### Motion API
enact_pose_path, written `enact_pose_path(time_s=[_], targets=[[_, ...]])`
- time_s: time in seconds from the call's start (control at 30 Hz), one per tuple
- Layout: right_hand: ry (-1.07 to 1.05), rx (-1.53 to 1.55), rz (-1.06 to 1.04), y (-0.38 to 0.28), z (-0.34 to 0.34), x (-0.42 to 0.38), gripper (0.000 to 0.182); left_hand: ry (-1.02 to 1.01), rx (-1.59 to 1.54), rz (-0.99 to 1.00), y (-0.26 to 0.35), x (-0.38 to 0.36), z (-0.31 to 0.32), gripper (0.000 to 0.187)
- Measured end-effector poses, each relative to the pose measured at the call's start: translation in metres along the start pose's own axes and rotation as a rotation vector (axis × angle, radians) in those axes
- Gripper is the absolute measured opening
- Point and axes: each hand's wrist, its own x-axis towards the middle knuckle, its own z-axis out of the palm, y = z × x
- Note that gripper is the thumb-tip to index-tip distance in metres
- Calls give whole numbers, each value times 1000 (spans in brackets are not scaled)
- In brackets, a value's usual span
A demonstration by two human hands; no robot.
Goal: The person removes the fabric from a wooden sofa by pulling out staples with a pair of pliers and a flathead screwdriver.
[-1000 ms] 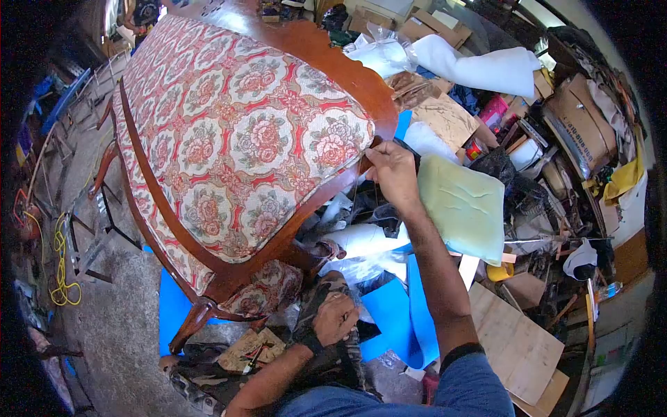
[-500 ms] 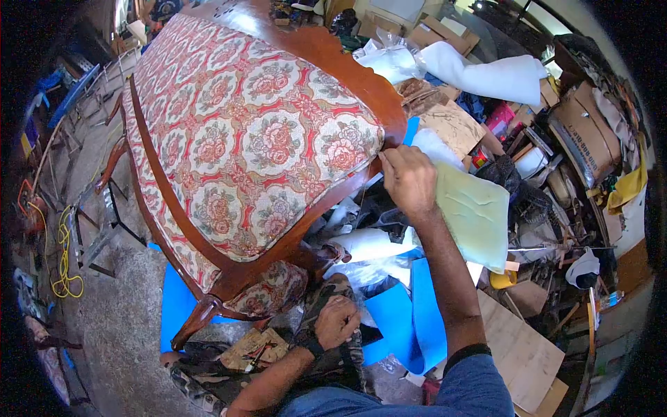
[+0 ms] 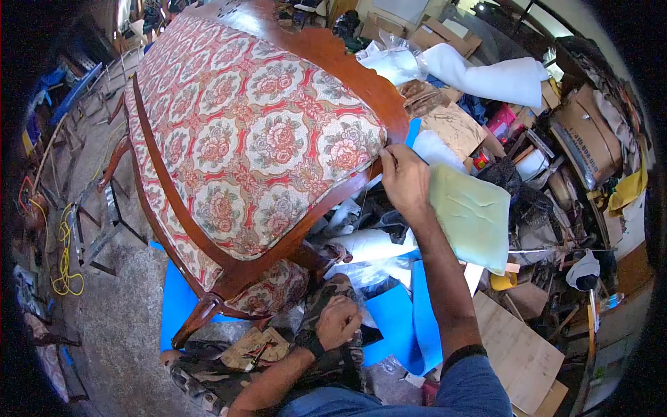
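An upholstered sofa [image 3: 274,142] with rose-patterned fabric and a carved brown wooden frame [image 3: 278,257] lies tipped over in front of me. My right hand [image 3: 405,179] is at the near right corner of the fabric, thumb and fingers pinched together against the edge where cloth meets wood. Whatever is in that pinch is too small to make out. My left hand [image 3: 338,322] rests over my camouflage-clad thigh, fingers curled in, their contents hidden. A small tan board or pad [image 3: 253,349] with a thin tool [image 3: 260,353] on it lies across my lap.
Blue sheet material [image 3: 403,313] and clear plastic lie beside my right arm, near a yellowish foam block [image 3: 470,219]. Plywood [image 3: 517,347], cardboard boxes [image 3: 587,135] and a white roll [image 3: 486,73] crowd the right. A yellow cord [image 3: 66,257] lies on the floor at left.
The view has shifted very slightly. My right hand stays at the fabric corner, its wrist turned a little and its fingers shifted slightly. My left hand has barely moved.
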Motion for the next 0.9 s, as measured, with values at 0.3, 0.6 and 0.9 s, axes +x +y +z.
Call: enact_pose_path(time_s=[0.3,0.6,0.9], targets=[[158,-46,-276,-8,5,-22,15,56,85,29,6,2,2,26],[194,-37,-184,-23,38,-30,14,-90,198,57,20,-11,-14,13],[184,216,-103,-51,4,-59,13,598,426,11,95,17,-107,43]])
